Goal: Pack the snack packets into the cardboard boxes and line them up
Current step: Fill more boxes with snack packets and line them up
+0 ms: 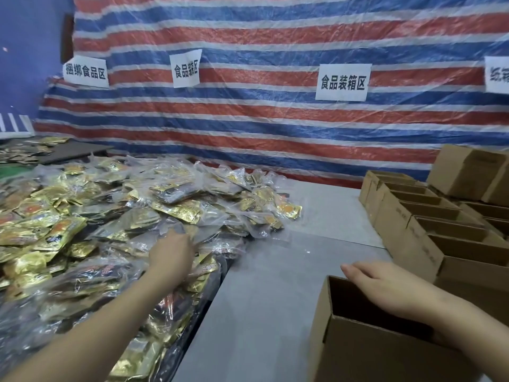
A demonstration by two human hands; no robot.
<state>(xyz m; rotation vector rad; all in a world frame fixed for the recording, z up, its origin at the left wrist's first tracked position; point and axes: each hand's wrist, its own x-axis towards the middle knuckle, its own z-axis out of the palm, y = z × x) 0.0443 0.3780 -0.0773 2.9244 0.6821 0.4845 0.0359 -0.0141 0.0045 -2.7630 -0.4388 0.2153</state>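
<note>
A big heap of snack packets [115, 216], gold and dark packs inside clear bags, covers the left half of the table. My left hand [172, 255] reaches into the heap's right side and lies on a clear bag; its fingertips are hidden behind the hand. An open, empty cardboard box [358, 351] stands at the near right. My right hand [385, 285] rests on the box's far rim with its fingers stretched out to the left.
Rows of open cardboard boxes [418, 216] line the right side, with more boxes [465, 172] stacked behind them. Bare grey tabletop [270, 271] lies between heap and boxes. A striped tarp [275, 128] with paper labels hangs behind.
</note>
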